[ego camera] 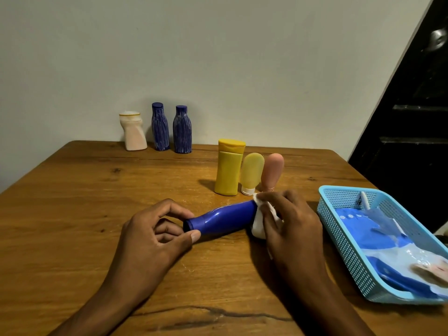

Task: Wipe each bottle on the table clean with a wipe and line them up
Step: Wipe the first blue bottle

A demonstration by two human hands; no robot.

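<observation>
The blue bottle [221, 220] lay on its side near the middle of the tabletop [72, 202], cap end toward nine o'clock. The left hand [155, 235] pinched that cap end between thumb and fingertips, a light grip with the palm held clear. The right hand [288, 224] was curled round the wipe [258, 225], pressing it over the bottle's base end at three o'clock.

That left pinch looked the weak point to me: a firm rub from the right could have twisted the smooth bottle out of it and sent it rolling.

Just beyond the right knuckles, at twelve o'clock, stood the yellow bottle [229, 169], the pale yellow tube [251, 174] and the pink tube [272, 172], close together, the tubes balanced on their caps. A careless stroke outward might have toppled them like skittles.

At three o'clock sat the blue basket [339, 214], holding a wipes pack. Far off at eleven o'clock, the white bottle [133, 132] and two streaked blue bottles [160, 127] stood in a row by the wall, well out of harm's way.
</observation>
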